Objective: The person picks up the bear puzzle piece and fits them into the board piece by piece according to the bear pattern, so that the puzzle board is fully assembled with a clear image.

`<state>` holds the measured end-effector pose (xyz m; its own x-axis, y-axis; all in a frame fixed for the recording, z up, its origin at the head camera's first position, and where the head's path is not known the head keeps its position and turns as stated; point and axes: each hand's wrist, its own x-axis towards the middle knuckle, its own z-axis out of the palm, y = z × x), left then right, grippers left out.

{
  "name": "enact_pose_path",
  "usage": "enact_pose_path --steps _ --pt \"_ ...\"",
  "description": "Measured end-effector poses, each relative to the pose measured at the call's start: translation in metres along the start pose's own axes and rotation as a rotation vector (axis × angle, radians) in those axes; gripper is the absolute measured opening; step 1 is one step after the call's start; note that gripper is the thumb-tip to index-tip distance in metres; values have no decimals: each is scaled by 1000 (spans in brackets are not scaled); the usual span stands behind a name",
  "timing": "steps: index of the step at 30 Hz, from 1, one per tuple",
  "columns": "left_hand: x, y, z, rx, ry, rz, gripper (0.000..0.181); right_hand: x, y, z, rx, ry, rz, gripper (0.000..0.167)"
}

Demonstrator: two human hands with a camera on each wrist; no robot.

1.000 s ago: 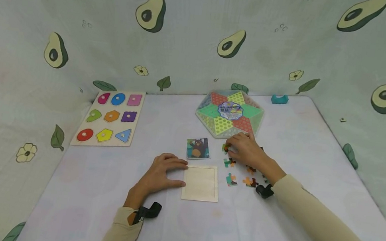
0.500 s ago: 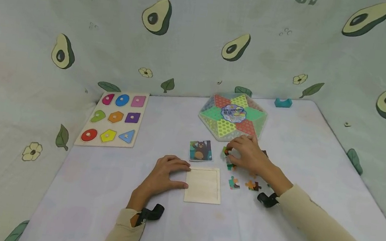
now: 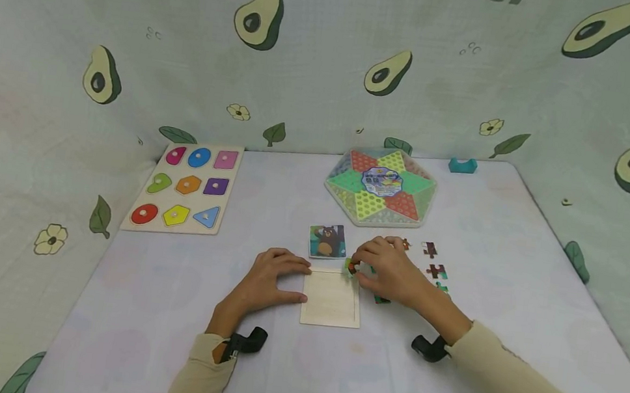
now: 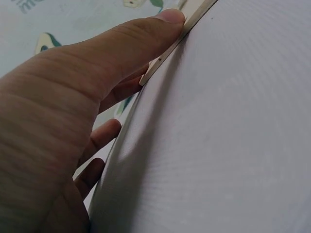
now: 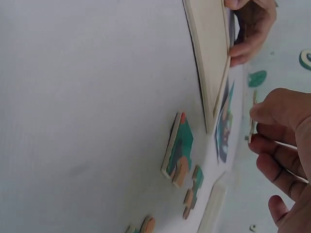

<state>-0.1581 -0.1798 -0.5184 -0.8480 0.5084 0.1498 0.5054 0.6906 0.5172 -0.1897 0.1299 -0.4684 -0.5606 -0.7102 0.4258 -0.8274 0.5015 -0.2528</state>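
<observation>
In the head view my left hand (image 3: 271,283) touches the left edge of a square wooden puzzle tray (image 3: 331,303), thumb and forefinger set apart along the rim. The left wrist view shows the thumb (image 4: 146,39) against that edge. Above the tray's upper right corner, my right hand (image 3: 391,270) pinches a small jigsaw piece (image 3: 352,266) between thumb and fingers. It appears edge-on in the right wrist view, as a thin wooden piece (image 5: 253,116). Just behind the tray lies a bear picture card (image 3: 328,241). Bare wood shows inside the tray.
Several loose jigsaw pieces (image 3: 437,272) lie to the right, some hidden under my right hand. A hexagonal star-patterned game board (image 3: 380,191) is behind them. A shape board (image 3: 180,186) stands at the back left, and a teal object (image 3: 463,166) at the back right.
My right hand has taken hold of a jigsaw piece and carried it left and nearer, from the loose pieces to the tray's upper right corner. The left hand stays at the tray.
</observation>
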Motion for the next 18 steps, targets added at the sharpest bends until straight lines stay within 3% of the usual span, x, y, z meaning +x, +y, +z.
enact_pose_path --steps 18 --pt "-1 0 0 4 2 -3 53 8 -24 17 0 -78 -5 17"
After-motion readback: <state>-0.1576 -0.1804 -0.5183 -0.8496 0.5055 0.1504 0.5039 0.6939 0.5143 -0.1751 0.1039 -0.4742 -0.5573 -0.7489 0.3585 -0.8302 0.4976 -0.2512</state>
